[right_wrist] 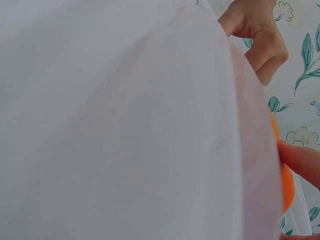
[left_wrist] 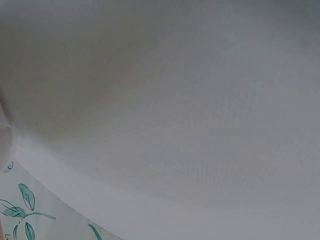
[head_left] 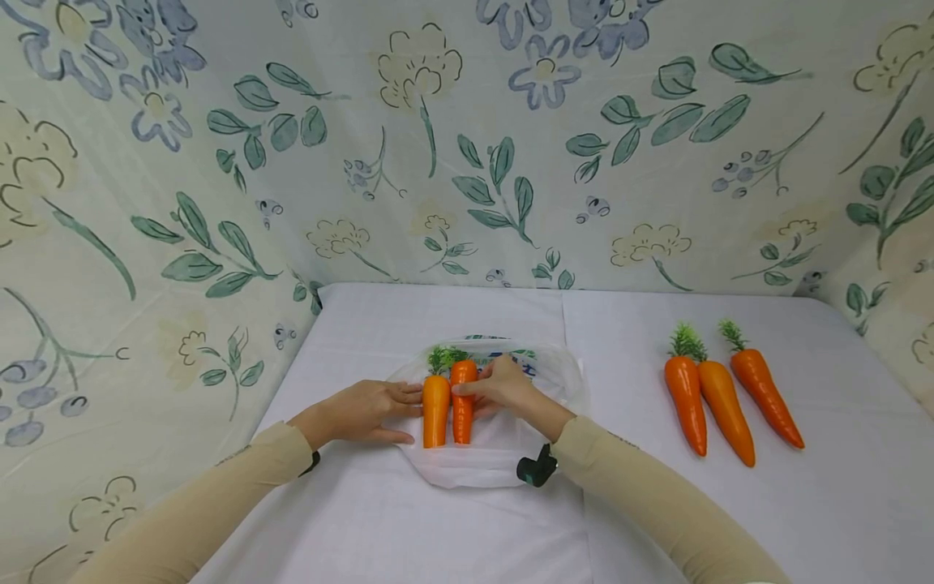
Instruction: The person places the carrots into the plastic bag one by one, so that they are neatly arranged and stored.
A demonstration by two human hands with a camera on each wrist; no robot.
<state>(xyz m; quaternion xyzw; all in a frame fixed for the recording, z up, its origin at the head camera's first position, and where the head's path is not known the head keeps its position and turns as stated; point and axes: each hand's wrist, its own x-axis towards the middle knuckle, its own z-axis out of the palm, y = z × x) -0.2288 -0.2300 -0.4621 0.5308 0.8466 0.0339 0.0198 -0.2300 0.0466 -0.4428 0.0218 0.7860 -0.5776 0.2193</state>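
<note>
A white plastic bag (head_left: 481, 469) with green and blue print lies flat on the table. Two orange toy carrots with green tops rest at it side by side, their lower ends hidden by the bag's edge. My left hand (head_left: 368, 412) lies beside the left carrot (head_left: 435, 412), fingers extended and fingertips right at its side. With thumb and fingers, my right hand (head_left: 503, 385) pinches the right carrot (head_left: 463, 405) near its upper half. In the right wrist view, white plastic fills most of the picture, and the thumb (right_wrist: 302, 160) presses on orange.
Three more toy carrots lie on the right of the white-covered table (head_left: 635, 519): a left one (head_left: 686, 405), a middle one (head_left: 726, 414) and a right one (head_left: 768, 397). Flower-printed cloth (head_left: 540, 203) stands behind and at both sides. The left wrist view shows mostly blurred white.
</note>
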